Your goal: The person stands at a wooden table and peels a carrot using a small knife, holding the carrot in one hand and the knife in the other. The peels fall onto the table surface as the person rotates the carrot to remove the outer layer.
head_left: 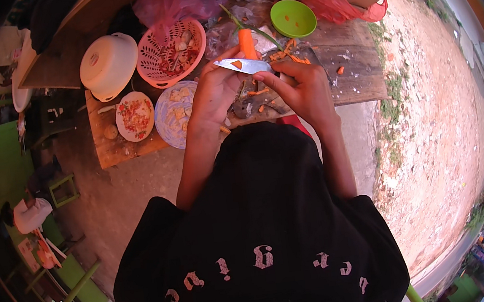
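Note:
In my left hand [215,88] I hold a peeled carrot [246,43], its thick end pointing away from me. My right hand [308,87] grips a knife [254,67], its blade lying across in front of the carrot and pointing left. A small orange carrot piece [237,64] clings to the blade. Just beyond my hands stands a green bowl [294,18] with a few orange pieces inside. Carrot peelings [298,59] lie on the wooden table [359,75] by my right hand. The knife's handle is hidden in my fingers.
Left of my hands are a patterned plate [161,115] of pale chunks, a white plate [122,129] of chopped red bits, a pink basket [199,51] and a cream tub [107,65]. Plastic bags [177,3] crowd the back. Far left, a person [31,215] sits at a green table.

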`<state>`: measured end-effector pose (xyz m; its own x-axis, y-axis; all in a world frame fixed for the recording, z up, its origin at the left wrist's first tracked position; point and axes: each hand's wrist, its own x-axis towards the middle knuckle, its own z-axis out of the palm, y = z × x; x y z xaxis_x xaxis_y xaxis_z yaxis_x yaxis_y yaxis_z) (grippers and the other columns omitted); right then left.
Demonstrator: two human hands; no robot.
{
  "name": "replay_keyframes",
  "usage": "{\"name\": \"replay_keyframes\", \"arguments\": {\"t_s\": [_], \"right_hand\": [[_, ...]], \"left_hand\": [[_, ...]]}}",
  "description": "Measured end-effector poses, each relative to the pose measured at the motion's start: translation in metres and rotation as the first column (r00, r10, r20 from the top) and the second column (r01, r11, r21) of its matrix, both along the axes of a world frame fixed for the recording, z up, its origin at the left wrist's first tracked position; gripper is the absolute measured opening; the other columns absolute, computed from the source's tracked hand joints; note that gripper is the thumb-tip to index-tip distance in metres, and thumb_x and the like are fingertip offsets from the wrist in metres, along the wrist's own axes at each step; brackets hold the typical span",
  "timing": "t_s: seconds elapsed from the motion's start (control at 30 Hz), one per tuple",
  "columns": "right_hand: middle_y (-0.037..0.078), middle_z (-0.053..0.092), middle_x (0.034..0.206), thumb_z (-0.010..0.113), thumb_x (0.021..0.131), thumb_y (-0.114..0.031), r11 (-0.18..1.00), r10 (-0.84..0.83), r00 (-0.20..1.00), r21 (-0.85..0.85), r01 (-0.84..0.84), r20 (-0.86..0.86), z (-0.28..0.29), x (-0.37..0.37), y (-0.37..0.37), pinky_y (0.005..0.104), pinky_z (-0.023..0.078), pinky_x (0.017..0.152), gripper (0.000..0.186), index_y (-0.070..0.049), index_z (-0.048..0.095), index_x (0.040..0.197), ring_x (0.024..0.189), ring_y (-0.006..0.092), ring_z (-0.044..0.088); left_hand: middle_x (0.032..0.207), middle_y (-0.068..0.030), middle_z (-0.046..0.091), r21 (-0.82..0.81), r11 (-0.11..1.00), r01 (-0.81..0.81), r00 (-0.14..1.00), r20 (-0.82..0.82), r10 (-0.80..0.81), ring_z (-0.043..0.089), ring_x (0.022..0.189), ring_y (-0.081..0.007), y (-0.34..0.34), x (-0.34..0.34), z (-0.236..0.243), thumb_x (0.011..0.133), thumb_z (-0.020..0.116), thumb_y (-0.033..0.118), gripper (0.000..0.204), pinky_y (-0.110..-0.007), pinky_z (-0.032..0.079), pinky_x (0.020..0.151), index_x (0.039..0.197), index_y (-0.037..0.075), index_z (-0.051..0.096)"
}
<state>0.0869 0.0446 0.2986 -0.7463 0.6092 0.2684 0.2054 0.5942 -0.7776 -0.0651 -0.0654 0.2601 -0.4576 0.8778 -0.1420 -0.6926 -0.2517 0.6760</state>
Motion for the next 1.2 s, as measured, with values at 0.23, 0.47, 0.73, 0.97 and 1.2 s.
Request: {"name": "replay_keyframes", "arguments": {"t_s": [0.23, 0.47, 0.73, 0.97, 1.2], "right_hand": [[0.012, 0.059, 0.057, 0.079, 0.083, -0.041, 0.993, -0.016, 0.996, -0.113, 0.025, 0.082, 0.001, 0.014, 0.012, 0.0354, 0.043, 0.051, 0.039, -0.002, 0.074, 0.085, 0.050, 0.0268, 0.056], [0.013, 0.060, 0.059, 0.080, 0.082, -0.041, 0.998, 0.068, 0.996, -0.007, -0.068, 0.061, 0.006, 0.012, 0.002, 0.0386, 0.045, 0.052, 0.040, -0.002, 0.073, 0.084, 0.055, 0.0326, 0.060], [0.014, 0.058, 0.057, 0.079, 0.082, -0.042, 0.997, 0.069, 0.993, -0.043, -0.065, 0.093, 0.010, 0.014, 0.000, 0.0392, 0.044, 0.052, 0.041, -0.002, 0.073, 0.082, 0.054, 0.0333, 0.059], [0.014, 0.058, 0.057, 0.079, 0.082, -0.043, 0.998, 0.061, 0.996, -0.033, -0.059, 0.061, 0.008, 0.016, 0.000, 0.0389, 0.044, 0.052, 0.040, -0.003, 0.073, 0.082, 0.053, 0.0329, 0.059], [0.004, 0.045, 0.050, 0.080, 0.085, -0.032, 0.999, 0.008, 0.999, -0.031, -0.009, -0.032, 0.003, 0.017, 0.003, 0.0319, 0.029, 0.046, 0.036, 0.001, 0.070, 0.077, 0.047, 0.0107, 0.035]], "left_hand": [[0.120, -0.0208, 0.065, -0.018, 0.999, 0.030, 0.999, -0.024, -0.030, 0.065, 0.110, -0.0266, -0.005, -0.004, -0.003, 0.098, 0.056, 0.012, 0.039, -0.037, 0.051, 0.100, 0.131, -0.011, 0.054], [0.114, -0.0175, 0.068, -0.025, 0.999, 0.048, 0.998, -0.030, -0.049, 0.066, 0.106, -0.0220, 0.002, 0.002, 0.004, 0.098, 0.061, 0.016, 0.040, -0.034, 0.050, 0.098, 0.129, -0.009, 0.057], [0.115, -0.0173, 0.067, 0.003, 0.998, 0.061, 0.998, -0.020, -0.061, 0.066, 0.105, -0.0211, 0.001, 0.004, 0.005, 0.097, 0.063, 0.016, 0.042, -0.033, 0.051, 0.097, 0.130, -0.009, 0.056], [0.123, -0.0187, 0.064, -0.025, 0.999, 0.028, 0.999, 0.024, -0.028, 0.065, 0.110, -0.0236, 0.001, 0.008, -0.001, 0.097, 0.059, 0.009, 0.039, -0.036, 0.051, 0.100, 0.130, -0.009, 0.055], [0.124, -0.0229, 0.063, -0.001, 0.999, 0.047, 0.999, -0.009, -0.047, 0.064, 0.115, -0.0275, -0.005, 0.009, -0.002, 0.095, 0.054, 0.004, 0.039, -0.039, 0.050, 0.102, 0.131, -0.011, 0.052]]}}
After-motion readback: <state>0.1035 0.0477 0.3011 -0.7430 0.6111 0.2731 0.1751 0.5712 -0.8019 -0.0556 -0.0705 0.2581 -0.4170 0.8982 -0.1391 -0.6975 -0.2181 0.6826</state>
